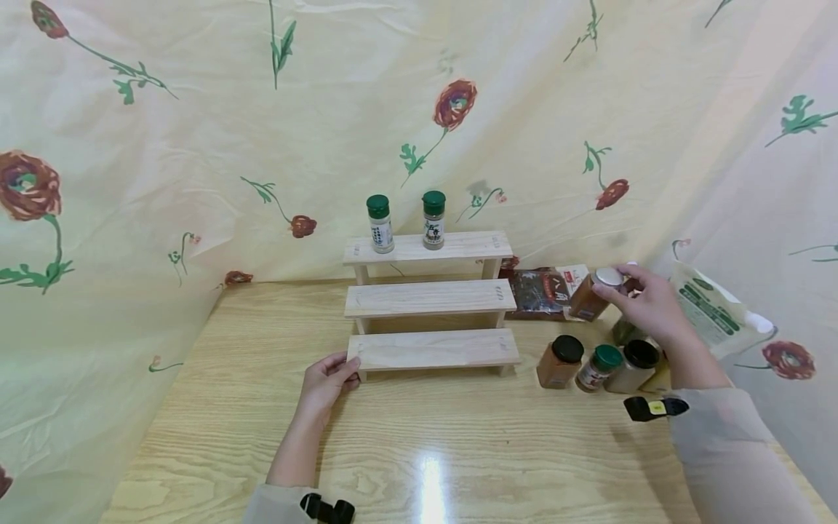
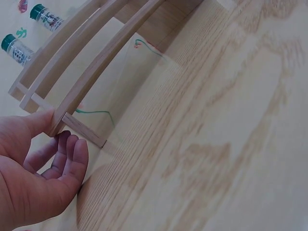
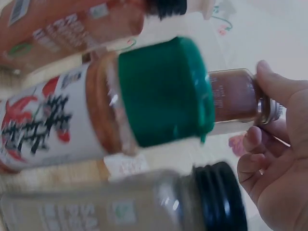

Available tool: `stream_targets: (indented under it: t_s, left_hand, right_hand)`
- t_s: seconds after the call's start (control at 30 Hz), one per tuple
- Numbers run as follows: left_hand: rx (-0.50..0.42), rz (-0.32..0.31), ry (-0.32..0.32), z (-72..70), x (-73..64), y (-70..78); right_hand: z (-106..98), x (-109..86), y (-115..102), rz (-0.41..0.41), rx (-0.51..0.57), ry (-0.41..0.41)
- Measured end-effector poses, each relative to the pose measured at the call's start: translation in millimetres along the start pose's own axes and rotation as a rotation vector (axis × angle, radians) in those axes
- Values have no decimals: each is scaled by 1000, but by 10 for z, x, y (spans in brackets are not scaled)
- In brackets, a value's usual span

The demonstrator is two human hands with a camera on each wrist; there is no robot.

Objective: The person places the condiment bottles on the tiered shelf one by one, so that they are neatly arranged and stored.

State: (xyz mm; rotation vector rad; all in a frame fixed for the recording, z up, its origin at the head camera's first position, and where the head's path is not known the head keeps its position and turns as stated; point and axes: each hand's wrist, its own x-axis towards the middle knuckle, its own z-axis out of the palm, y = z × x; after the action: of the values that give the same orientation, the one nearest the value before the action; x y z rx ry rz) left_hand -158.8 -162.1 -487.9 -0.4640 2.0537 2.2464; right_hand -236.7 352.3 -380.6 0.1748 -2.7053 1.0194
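My left hand (image 1: 329,382) holds the left end of the lowest step of a three-tier wooden rack (image 1: 432,351), thumb on top and fingers curled beneath. In the left wrist view the left hand (image 2: 43,168) has its thumb against the board's end. Two green-capped spice bottles, one on the left (image 1: 380,225) and one nearer the middle (image 1: 433,222), stand on the top tier. At the right, my right hand (image 1: 648,302) pinches a spice jar (image 1: 589,297) of reddish-brown powder by its pale lid. The jar is tilted; thumb and fingers at its lid show in the right wrist view.
Right of the rack stand a black-lidded orange jar (image 1: 559,364), a green-capped bottle (image 1: 599,369) and a black-lidded pale jar (image 1: 633,367). Behind them lie a dark packet (image 1: 540,291) and a white-green pouch (image 1: 713,309). A flowered cloth (image 1: 262,131) hangs behind the table.
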Motion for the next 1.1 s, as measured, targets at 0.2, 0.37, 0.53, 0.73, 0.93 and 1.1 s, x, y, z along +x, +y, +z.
stream_targets:
  t_s: [0.2,0.37,0.53,0.73,0.93,1.1]
  left_hand:
    - [-7,9,-2,-9,-4,2]
    - [-14,9,-1,-9,-4,-2]
    - [-7,4,-2,-6,-10,4]
    - [6,-9,-6,-3,-30,44]
    - [11,-14,0,3,-30,55]
    - [5,-10,4,-1,-15,37]
  right_hand:
    - [3,69,-135,6,57,50]
    - [3,134,-282,-28,63,65]
    - [17,212,-420,-61,96,74]
    - [33,314,-577,-74,96,72]
    - [77,434,-755,-119,122,65]
    - [125,537,-904,-148,148,80]
